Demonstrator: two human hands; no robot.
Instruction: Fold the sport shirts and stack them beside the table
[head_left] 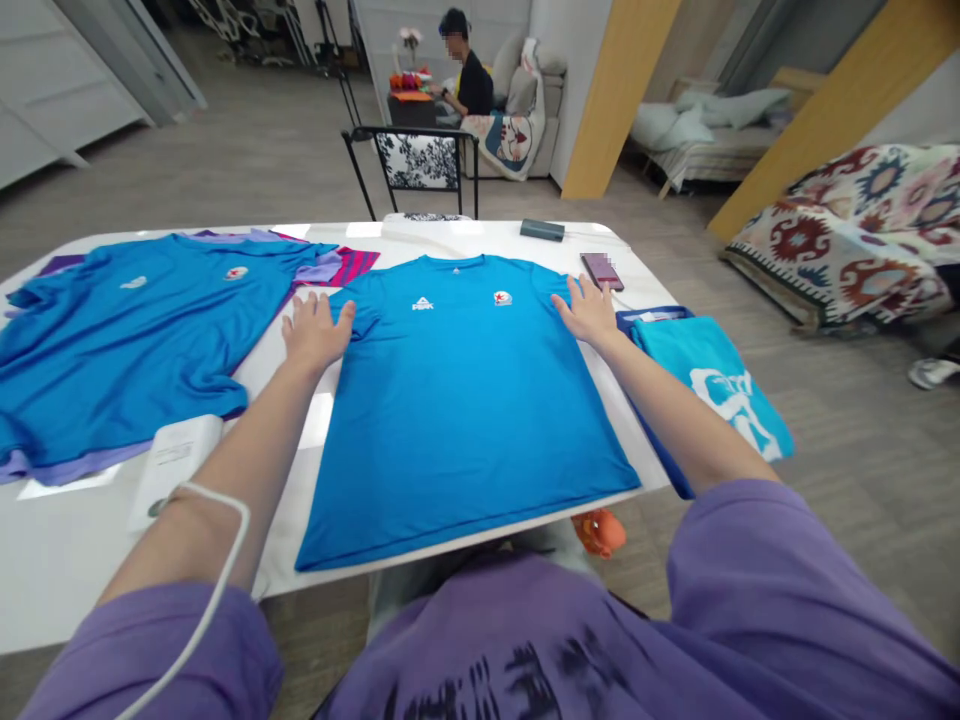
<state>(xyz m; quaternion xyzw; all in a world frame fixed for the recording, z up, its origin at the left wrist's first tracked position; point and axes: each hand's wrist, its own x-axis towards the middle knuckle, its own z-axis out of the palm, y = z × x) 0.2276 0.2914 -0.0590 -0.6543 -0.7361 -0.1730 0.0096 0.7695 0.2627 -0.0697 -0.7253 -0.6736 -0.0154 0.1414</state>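
Observation:
A blue T-shirt (457,400) lies spread flat, front up, on the white table (60,560), with a white logo and a small red badge on its chest. My left hand (315,330) rests flat with fingers spread on the shirt's left sleeve. At the right sleeve, my right hand (589,312) lies open in the same way. Neither hand grips anything.
A pile of blue and purple shirts (127,340) covers the table's left side. A folded teal cloth (712,385) hangs off the right edge. A phone (601,270), a dark box (541,230) and a white booklet (176,462) lie on the table. A person sits far behind a black chair (416,160).

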